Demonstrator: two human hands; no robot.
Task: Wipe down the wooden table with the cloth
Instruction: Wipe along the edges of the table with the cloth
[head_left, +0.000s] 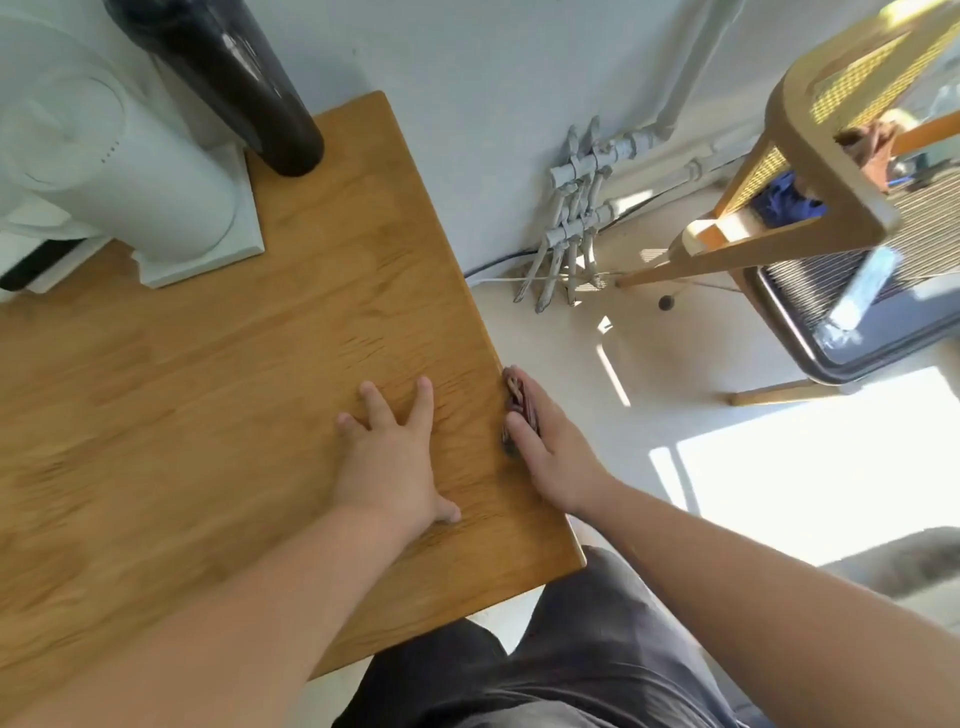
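The wooden table (218, 395) fills the left and middle of the head view, its right edge running diagonally down to a near corner. My left hand (389, 457) lies flat on the tabletop near that edge, fingers spread and straight. My right hand (550, 457) is against the table's right side edge and presses a small dark reddish cloth (517, 400) onto it with straight fingers. Most of the cloth is hidden between the hand and the edge.
A white appliance (119, 171) on a white base and a black cylinder (244, 83) stand at the table's far left. Right of the table are grey wall pipes (576, 208), a wooden cane chair (810, 156) and a dark woven seat (841, 291) on the pale floor.
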